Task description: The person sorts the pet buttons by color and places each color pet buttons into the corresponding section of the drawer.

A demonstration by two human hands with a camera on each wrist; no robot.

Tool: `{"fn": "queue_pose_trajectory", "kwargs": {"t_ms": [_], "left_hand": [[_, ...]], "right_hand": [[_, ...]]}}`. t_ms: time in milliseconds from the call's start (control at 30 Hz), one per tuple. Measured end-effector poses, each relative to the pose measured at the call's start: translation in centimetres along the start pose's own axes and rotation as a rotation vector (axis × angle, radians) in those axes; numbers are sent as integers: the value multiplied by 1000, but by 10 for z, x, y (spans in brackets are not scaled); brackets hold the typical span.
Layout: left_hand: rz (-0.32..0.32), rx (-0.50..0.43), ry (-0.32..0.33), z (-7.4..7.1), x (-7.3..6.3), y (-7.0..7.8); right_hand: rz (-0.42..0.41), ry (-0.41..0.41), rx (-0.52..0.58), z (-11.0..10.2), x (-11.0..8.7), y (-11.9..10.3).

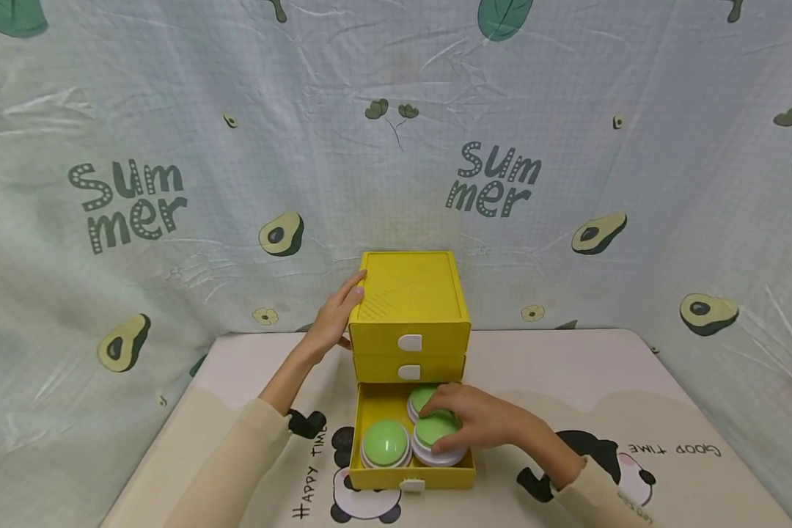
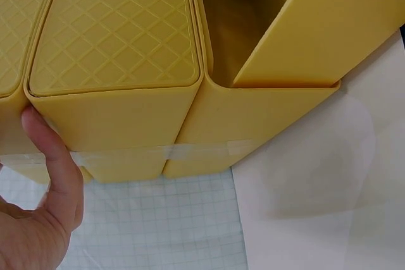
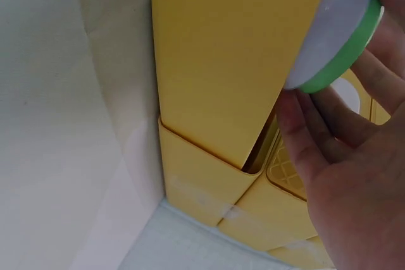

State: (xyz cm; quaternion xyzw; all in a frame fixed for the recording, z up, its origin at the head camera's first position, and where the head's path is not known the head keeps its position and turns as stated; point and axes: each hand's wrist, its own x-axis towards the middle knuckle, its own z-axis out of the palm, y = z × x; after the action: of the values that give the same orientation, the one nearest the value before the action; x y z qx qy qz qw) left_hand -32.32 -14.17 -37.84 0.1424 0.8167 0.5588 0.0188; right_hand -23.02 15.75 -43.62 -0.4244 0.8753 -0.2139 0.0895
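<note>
A yellow three-tier drawer cabinet (image 1: 409, 286) stands at the table's back edge, its bottom drawer (image 1: 376, 479) pulled out. My left hand (image 1: 330, 321) rests against the cabinet's left side, fingers extended at the top edge; the left wrist view shows a finger touching the yellow side wall. Inside the drawer are three white jars with green lids: one front left (image 1: 386, 444), one behind (image 1: 421, 397), partly covered by my fingers, and one front right (image 1: 434, 433). My right hand (image 1: 485, 419) grips the front-right jar, tilted in the right wrist view (image 3: 342, 36), its fingers curled round the rim.
The two upper drawers (image 1: 376, 339) are closed, each with a white tab handle. A pale printed mat (image 1: 541, 367) covers the table. Behind hangs a sheet (image 1: 343, 183) with avocado prints. Clear tape (image 2: 183, 151) runs across the cabinet's tiers.
</note>
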Motion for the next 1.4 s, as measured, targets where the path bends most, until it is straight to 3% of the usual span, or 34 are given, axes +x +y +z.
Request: {"fn": "queue_pose_trajectory", "kwargs": {"t_ms": [233,733,1400], "left_hand": [[5,4,2,-1,1,-1],[8,-2,-3,-1,1,-2],[3,12,5,0,1,1]], "right_hand": [[-9,-3,-91,-2,2,-6],[6,-120,-47,0,7,-6],[-45,-138,-71,-2,8,-6]]}}
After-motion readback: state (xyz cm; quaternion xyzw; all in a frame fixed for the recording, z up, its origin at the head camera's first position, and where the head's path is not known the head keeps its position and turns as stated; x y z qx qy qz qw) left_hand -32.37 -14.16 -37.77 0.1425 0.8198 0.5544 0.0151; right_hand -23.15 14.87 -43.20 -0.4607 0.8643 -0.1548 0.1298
